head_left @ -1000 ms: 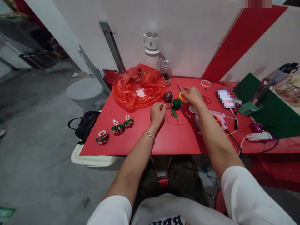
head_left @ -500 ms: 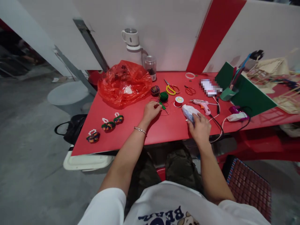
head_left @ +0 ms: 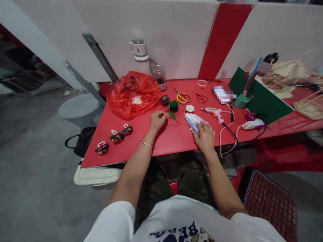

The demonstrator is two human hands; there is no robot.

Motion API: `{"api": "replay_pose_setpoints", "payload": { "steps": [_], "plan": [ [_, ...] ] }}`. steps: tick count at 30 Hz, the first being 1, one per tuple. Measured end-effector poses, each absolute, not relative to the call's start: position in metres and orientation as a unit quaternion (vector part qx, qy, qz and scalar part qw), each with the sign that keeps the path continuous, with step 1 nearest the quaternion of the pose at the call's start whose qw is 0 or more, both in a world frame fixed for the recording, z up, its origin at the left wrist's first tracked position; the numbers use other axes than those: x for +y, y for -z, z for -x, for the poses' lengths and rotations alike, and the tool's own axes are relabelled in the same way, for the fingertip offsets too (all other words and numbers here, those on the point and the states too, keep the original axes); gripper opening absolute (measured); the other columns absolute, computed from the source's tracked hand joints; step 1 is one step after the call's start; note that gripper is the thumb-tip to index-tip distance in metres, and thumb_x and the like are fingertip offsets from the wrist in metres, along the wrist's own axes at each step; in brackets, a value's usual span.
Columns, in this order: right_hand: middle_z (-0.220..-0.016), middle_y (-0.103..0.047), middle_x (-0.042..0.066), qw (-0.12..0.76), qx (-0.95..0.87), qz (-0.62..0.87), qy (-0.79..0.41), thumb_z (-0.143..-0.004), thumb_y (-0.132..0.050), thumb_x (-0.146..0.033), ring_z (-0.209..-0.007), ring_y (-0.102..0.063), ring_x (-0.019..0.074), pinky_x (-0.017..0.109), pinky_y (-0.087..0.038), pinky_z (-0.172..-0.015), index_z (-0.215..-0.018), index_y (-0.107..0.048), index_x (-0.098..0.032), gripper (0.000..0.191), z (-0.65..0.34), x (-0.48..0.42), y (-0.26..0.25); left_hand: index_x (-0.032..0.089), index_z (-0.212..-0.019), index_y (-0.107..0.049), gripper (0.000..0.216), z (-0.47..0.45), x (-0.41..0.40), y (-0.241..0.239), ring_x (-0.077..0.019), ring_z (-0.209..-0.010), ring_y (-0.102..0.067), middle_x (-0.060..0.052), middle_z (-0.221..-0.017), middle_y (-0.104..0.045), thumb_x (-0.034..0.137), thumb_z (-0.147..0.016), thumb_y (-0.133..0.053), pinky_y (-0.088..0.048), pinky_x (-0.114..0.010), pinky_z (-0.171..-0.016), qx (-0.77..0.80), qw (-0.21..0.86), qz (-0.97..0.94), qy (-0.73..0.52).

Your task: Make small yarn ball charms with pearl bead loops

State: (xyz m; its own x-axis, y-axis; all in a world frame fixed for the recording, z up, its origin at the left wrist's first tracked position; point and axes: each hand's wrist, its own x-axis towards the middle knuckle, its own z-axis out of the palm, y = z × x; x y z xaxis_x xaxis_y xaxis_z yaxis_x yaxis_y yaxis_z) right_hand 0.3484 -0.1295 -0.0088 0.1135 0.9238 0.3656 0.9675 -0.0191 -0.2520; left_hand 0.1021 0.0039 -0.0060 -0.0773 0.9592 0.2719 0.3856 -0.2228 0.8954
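Observation:
My left hand (head_left: pixel 157 121) is closed in a pinch above the red table, and a thin strand shows at its fingertips, too fine to name. Just to its right lies a green-handled hook tool (head_left: pixel 173 115). Behind that are a green yarn ball (head_left: pixel 173 106) and a multicoloured yarn ball (head_left: pixel 165 99). My right hand (head_left: pixel 205 136) grips a crumpled white-and-blue packet (head_left: pixel 193 121) resting on the table. The packet's near end is hidden under my fingers. A spool of red thread (head_left: pixel 189 108) stands right behind the packet.
A red plastic bag (head_left: pixel 133 94) with white beads sits back left. Three yarn pieces with bead loops (head_left: pixel 117 136) lie front left. Yellow-handled scissors (head_left: pixel 181 98), red scissors (head_left: pixel 202 98) and a corded pink glue gun (head_left: pixel 214 112) are behind and right. A green board (head_left: pixel 267 101) stands at right.
My right hand has slid left with the packet, bringing it up close to the thread spool. My left hand has shifted slightly left, away from the green-handled tool. The camera view has turned a little.

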Motion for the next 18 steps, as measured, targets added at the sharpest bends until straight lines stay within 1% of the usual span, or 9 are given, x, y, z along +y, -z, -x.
{"api": "replay_pose_setpoints", "payload": {
  "steps": [2,6,10,12,15,17,18],
  "plan": [
    [-0.153,-0.06,0.018,0.255,-0.656,0.708,0.056,-0.101,-0.058,-0.047,-0.138,-0.052,0.0363,0.052,-0.049,-0.106,-0.138,-0.067,-0.018,0.047,-0.344,-0.13,0.017,0.018,-0.072,-0.074,0.013,-0.101,0.005,0.007,-0.0172,-0.074,-0.067,-0.004,-0.075,-0.074,0.025,-0.08,-0.068,-0.052,-0.029,-0.077,0.554,0.308,-0.6,-0.489],
    [-0.149,-0.062,0.018,0.333,-0.633,0.694,0.08,-0.101,-0.06,-0.047,-0.137,-0.054,0.0352,0.053,-0.049,-0.108,-0.132,-0.07,-0.019,0.043,-0.343,-0.134,0.029,0.016,-0.076,-0.074,0.016,-0.099,0.004,0.007,-0.017,-0.071,-0.068,-0.004,-0.074,-0.074,0.03,-0.079,-0.067,-0.054,-0.028,-0.073,0.565,0.331,-0.572,-0.493],
    [-0.144,-0.065,0.015,0.434,-0.603,0.654,0.144,-0.1,-0.062,-0.036,-0.136,-0.055,0.0315,0.056,-0.042,-0.118,-0.124,-0.072,-0.022,0.029,-0.342,-0.137,0.033,0.015,-0.077,-0.074,0.021,-0.098,0.001,0.004,-0.016,-0.064,-0.066,-0.003,-0.069,-0.071,0.035,-0.078,-0.067,-0.055,-0.027,-0.067,0.572,0.339,-0.56,-0.494],
    [-0.14,-0.066,0.015,0.479,-0.595,0.623,0.168,-0.099,-0.064,-0.029,-0.134,-0.057,0.0301,0.056,-0.043,-0.118,-0.122,-0.071,-0.022,0.025,-0.341,-0.139,0.03,0.016,-0.076,-0.075,0.022,-0.098,0.0,0.004,-0.0158,-0.065,-0.066,-0.003,-0.07,-0.072,0.037,-0.076,-0.069,-0.055,-0.027,-0.067,0.572,0.326,-0.568,-0.494],
    [-0.14,-0.064,0.015,0.518,-0.603,0.577,0.186,-0.096,-0.066,-0.019,-0.135,-0.058,0.0293,0.055,-0.046,-0.117,-0.127,-0.068,-0.023,0.032,-0.339,-0.155,0.028,0.017,-0.073,-0.074,0.023,-0.098,-0.001,0.005,-0.0162,-0.069,-0.068,-0.004,-0.074,-0.074,0.04,-0.075,-0.07,-0.055,-0.026,-0.068,0.569,0.318,-0.583,-0.485],
    [-0.136,-0.065,0.013,0.524,-0.63,0.544,0.179,-0.093,-0.066,-0.014,-0.133,-0.059,0.0274,0.054,-0.047,-0.117,-0.132,-0.066,-0.026,0.04,-0.34,-0.182,0.038,0.018,-0.073,-0.074,0.026,-0.097,-0.001,0.006,-0.0164,-0.069,-0.068,-0.005,-0.074,-0.074,0.043,-0.074,-0.07,-0.056,-0.027,-0.069,0.567,0.332,-0.585,-0.476],
    [-0.133,-0.067,0.011,0.517,-0.66,0.524,0.152,-0.092,-0.067,-0.013,-0.132,-0.061,0.0258,0.051,-0.049,-0.116,-0.134,-0.065,-0.027,0.044,-0.342,-0.201,0.05,0.018,-0.074,-0.075,0.027,-0.097,0.0,0.007,-0.0167,-0.068,-0.068,-0.005,-0.073,-0.074,0.045,-0.074,-0.07,-0.056,-0.027,-0.068,0.568,0.339,-0.582,-0.473]
  ]
}}
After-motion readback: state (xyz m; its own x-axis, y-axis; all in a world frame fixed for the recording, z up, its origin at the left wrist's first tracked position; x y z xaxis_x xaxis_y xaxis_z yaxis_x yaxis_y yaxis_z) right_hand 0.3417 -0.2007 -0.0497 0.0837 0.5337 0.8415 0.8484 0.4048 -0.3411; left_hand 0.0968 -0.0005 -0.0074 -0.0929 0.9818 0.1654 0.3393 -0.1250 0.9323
